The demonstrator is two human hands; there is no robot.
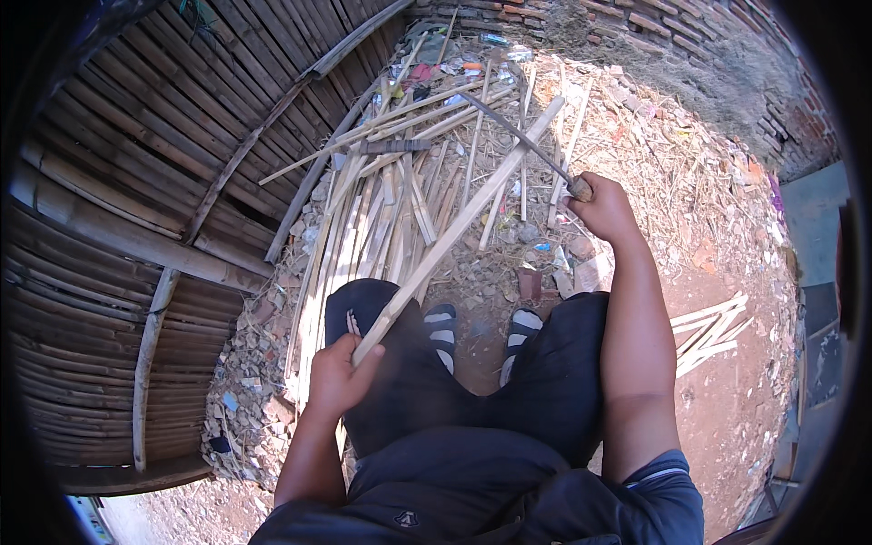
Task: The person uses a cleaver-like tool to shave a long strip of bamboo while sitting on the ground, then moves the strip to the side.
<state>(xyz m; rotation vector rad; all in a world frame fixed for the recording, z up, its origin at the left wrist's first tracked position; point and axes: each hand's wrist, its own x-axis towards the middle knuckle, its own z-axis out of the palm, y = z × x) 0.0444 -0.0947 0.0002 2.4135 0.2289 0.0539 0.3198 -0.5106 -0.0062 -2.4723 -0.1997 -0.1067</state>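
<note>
Ground (479, 341): brown earth, partly covered by rubble (263, 429) and dry straw (695, 173); long sticks (342, 247) piled at left, some crossing; smaller stick heap (708, 334) at right; reddish brick (529, 283) near centre, blue scrap (542, 246) just beyond; mixed litter (520, 54) at far end

long strip (460, 227): pale tan | knife blade (518, 133): dark grey | trousers (565, 363): black | footwear (440, 334): dark, pale-striped

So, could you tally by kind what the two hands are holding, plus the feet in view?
Split bamboo strip, in the left hand: 1
Long-bladed knife, in the right hand: 1
Feet in striped footwear: 2
Total: 4
</note>
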